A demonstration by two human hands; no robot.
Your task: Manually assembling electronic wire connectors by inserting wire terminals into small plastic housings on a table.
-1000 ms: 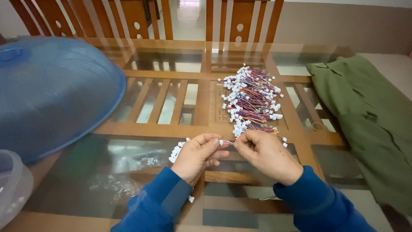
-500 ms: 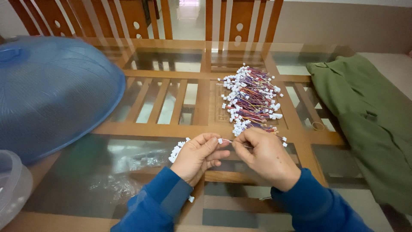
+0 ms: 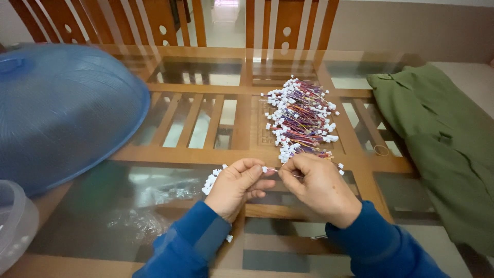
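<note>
My left hand [image 3: 237, 186] and my right hand [image 3: 318, 187] meet over the glass table [image 3: 216, 72], both in blue sleeves. Between the fingertips they pinch one thin wire with a small white connector [image 3: 265, 169] at its left end. Under my left hand lies a small cluster of white connectors [image 3: 211, 180]. Just beyond my right hand sits a pile of red and purple wires with white connector ends [image 3: 301, 116].
A blue mesh dome cover [image 3: 56, 108] fills the left of the table. A clear plastic container [image 3: 13, 226] is at the lower left. A green cloth garment [image 3: 442, 134] lies on the right. Wooden chair backs [image 3: 170, 20] stand behind.
Both hands have stayed in nearly the same place; the fingers shifted slightly on the wire.
</note>
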